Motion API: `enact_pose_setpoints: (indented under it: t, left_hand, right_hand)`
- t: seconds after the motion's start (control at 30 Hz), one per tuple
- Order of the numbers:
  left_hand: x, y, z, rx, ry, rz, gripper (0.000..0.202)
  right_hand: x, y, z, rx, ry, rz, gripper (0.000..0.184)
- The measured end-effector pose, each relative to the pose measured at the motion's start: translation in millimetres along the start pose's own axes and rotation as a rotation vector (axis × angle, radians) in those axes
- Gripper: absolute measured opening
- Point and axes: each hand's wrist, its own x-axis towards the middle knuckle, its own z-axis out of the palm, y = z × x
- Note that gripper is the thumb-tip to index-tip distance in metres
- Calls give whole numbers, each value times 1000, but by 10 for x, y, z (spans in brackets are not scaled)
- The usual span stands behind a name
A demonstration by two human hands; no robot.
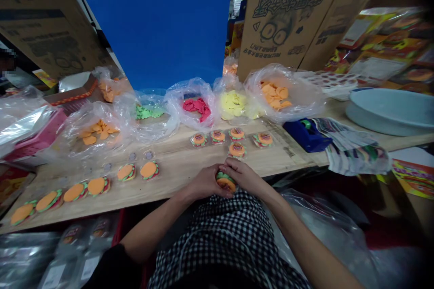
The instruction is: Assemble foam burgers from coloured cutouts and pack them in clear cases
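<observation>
Orange and green layers of a foam burger piece (226,183) sit held between the left hand (205,182) and right hand (246,177), the fingers closed narrowly around it from both sides. Even pressure from both hands keeps the layers squared. Both wrists bend inward, with the forearms converging above a checked garment (224,239). Just past the fingertips, clear-packed burger pieces (236,150) lie on a wooden board (176,162); left of the fingers runs a row of unpacked burger pieces (96,186). Farther right stands a blue tape dispenser (307,134).
</observation>
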Motion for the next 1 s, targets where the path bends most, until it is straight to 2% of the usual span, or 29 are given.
enact_pose_setpoints:
  t: [0.1, 0.27, 0.37, 0.53, 0.67, 0.73, 0.83, 0.9, 1.0]
  left_hand:
    - [-2, -24, 8, -57, -36, -28, 62]
    - [10, -3, -10, -178, -9, -98, 65]
    - [19, 27, -37, -246, -1, -97, 66]
    - [-3, 85, -40, -270, -16, -118, 66]
    - [-14, 89, -40, -404, -34, -153, 59]
    - [10, 59, -58, -517, 7, -199, 55]
    - [87, 5, -87, -735, 168, -306, 47]
    - [150, -7, -83, -880, 253, -337, 41]
    - [226, 23, -33, -1023, 294, -346, 31]
  right_hand:
    - [-28, 33, 26, 33, 28, 39, 31]
    - [-42, 77, -36, 21, 30, 49, 31]
    - [-63, 50, -73, 21, 33, 42, 31]
    - [-84, 4, -31, 151, 26, 98, 33]
    - [-67, 68, -31, 222, 71, 114, 33]
    - [-71, 116, -63, 261, 146, 123, 35]
    - [-103, 165, -82, 272, 279, 180, 38]
    - [-125, 171, -37, 248, 302, 183, 37]
    - [-129, 156, 88, 227, 353, 123, 32]
